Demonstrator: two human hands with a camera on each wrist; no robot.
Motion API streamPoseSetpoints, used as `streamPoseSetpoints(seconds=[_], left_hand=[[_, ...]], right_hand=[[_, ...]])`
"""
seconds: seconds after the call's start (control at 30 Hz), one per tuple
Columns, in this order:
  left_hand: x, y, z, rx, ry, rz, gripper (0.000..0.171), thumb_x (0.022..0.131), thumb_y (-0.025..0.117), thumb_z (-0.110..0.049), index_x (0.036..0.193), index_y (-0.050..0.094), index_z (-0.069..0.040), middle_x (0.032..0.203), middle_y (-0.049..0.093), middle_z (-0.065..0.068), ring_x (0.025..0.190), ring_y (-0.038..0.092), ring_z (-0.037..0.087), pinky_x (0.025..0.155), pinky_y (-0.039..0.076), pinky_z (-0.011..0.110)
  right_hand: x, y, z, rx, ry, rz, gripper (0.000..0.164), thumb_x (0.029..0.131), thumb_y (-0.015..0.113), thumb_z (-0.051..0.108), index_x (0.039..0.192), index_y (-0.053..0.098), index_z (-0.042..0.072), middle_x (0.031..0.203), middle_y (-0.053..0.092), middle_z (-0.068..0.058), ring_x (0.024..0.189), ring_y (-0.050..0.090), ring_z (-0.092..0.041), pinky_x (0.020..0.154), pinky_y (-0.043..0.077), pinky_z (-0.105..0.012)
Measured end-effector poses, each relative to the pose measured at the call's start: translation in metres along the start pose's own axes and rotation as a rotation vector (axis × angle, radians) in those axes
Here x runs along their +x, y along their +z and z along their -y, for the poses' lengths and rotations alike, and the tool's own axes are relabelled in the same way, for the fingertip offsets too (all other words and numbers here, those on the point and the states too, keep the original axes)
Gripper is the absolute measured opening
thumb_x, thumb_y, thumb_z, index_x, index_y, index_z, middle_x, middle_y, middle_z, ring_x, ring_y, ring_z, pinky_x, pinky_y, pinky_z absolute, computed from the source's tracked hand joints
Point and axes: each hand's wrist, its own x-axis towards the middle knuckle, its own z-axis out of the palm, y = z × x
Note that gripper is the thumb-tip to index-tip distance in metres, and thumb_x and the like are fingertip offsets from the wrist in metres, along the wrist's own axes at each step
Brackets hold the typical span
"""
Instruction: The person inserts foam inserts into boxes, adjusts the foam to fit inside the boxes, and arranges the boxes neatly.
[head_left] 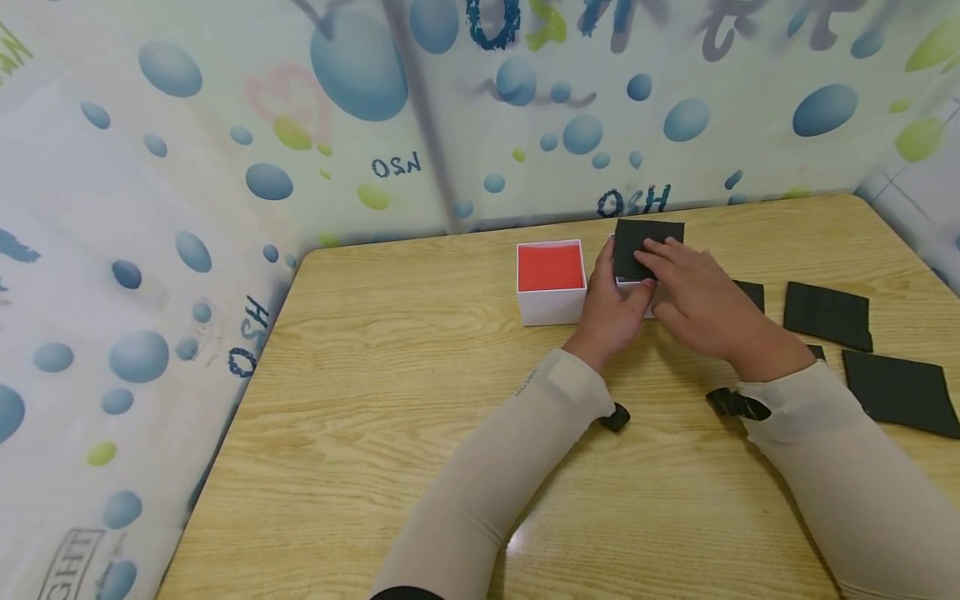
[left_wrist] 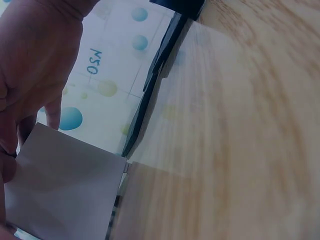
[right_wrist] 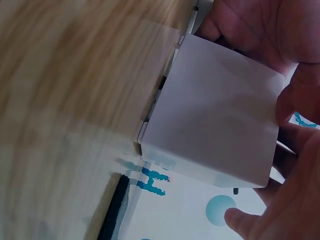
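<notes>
The pad (head_left: pixel 632 240) lies over the mouth of a white box (right_wrist: pixel 215 110). The left hand (head_left: pixel 613 310), at the pad's 7 o'clock, grips the box by its side. The right hand (head_left: pixel 701 293), at 4 o'clock, rests extended fingers on the pad without pinching it. Whether the pad has any edge inside the walls is hard to tell under those fingers. A second box (head_left: pixel 551 308) with a red pad (head_left: pixel 550 268) stands at 9 o'clock, loose pads (head_left: pixel 828 315) lie around 4 o'clock, all on the table (head_left: pixel 375 333). Pressing mostly from 4 o'clock could tip the pad's far edge up; a slightly oversized cut could make it buckle; a slack left grip might let the box skid towards 12 o'clock, where the table's edge is near
</notes>
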Motion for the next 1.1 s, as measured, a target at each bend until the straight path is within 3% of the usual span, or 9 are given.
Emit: streamPoseSetpoints(seconds=[0.47,0.63,0.87,1.1], left_hand=[[0.001,0.0,0.003,-0.02,0.013,0.0,0.079,0.105,0.061,-0.033,0.17,0.015,-0.026,0.173,0.025,-0.009,0.158,0.027,0.011,0.129,0.028,0.043],[0.002,0.0,0.003,-0.025,0.017,0.001,0.079,0.105,0.061,-0.033,0.17,0.016,-0.027,0.172,0.027,-0.01,0.156,0.031,0.01,0.127,0.031,0.042],[0.001,-0.001,0.001,-0.027,0.005,0.011,0.079,0.106,0.062,-0.036,0.169,0.015,-0.032,0.171,0.028,-0.013,0.154,0.033,0.01,0.125,0.035,0.043],[0.001,-0.001,0.001,-0.035,0.014,0.015,0.079,0.106,0.062,-0.037,0.169,0.016,-0.031,0.171,0.028,-0.012,0.154,0.033,0.01,0.125,0.036,0.042]], right_hand=[[-0.001,0.0,0.001,-0.019,-0.008,0.018,0.06,0.098,0.049,0.008,0.155,0.043,-0.005,0.163,0.038,-0.027,0.155,0.03,-0.046,0.127,0.021,-0.064],[0.001,0.001,0.003,-0.039,-0.018,-0.01,0.061,0.097,0.048,0.008,0.157,0.043,-0.003,0.164,0.038,-0.027,0.153,0.032,-0.047,0.123,0.023,-0.069],[0.001,0.004,0.011,-0.073,-0.039,-0.014,0.059,0.103,0.045,0.011,0.161,0.044,0.013,0.167,0.035,-0.022,0.155,0.031,-0.044,0.119,0.017,-0.079],[0.0,0.003,0.012,-0.075,-0.032,-0.002,0.06,0.1,0.046,0.009,0.16,0.044,0.008,0.167,0.033,-0.024,0.155,0.03,-0.046,0.121,0.019,-0.076]])
